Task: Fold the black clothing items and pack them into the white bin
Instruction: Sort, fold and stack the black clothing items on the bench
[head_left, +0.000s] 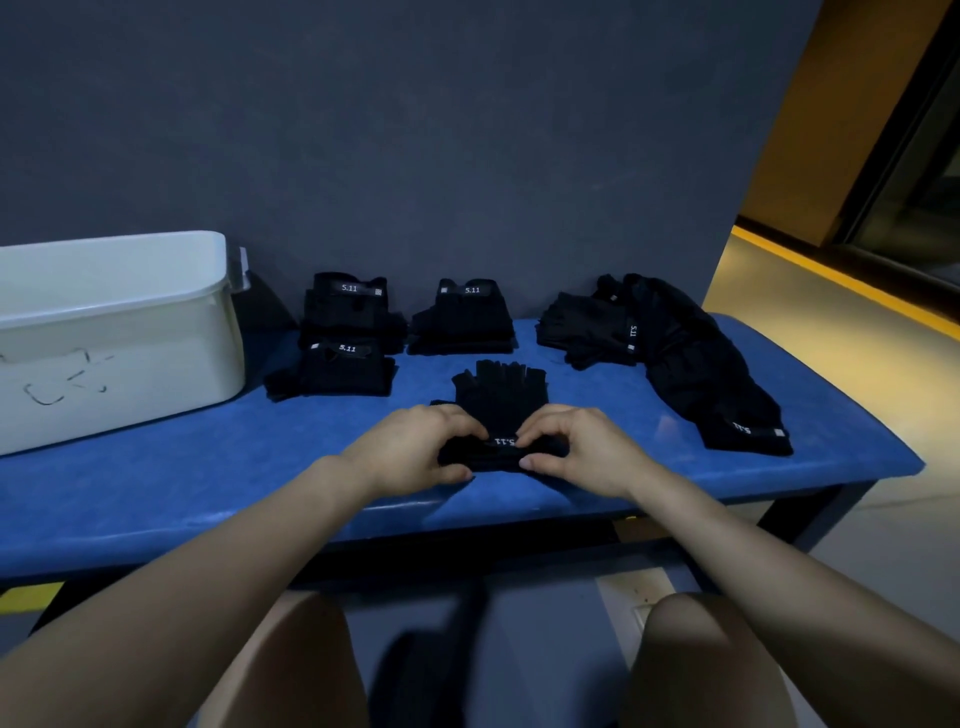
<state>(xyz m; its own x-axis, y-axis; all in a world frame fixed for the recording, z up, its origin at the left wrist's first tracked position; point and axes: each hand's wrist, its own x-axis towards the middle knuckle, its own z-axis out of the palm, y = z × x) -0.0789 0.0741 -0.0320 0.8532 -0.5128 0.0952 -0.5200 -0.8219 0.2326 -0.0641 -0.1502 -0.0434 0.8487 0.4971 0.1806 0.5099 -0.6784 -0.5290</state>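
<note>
Near the front edge of the blue bench (156, 499), about midway along it, the left hand (410, 449) and the right hand (587, 449) both pinch the cuff end of a black glove (501, 395), thumbs at the near hem and fingers curled over the band with the small label; the glove's fingers point toward the back edge and lie flat. The likely trouble here is an uneven fold: if one hand lifts or rolls sooner than the other, the cuff could land skewed and the thumb flap at the glove's left could stick out. The knit looks soft, so a loose fold may spring open once released. Behind it, toward the back edge, three folded stacks (350, 332) sit close together; a careless sweep while carrying the glove could topple them. At the back right corner an unfolded heap (691, 353) trails toward the right edge and could slide off if dragged. The white bin (114, 332) stands at the left end; whether anything lies inside cannot be seen.
</note>
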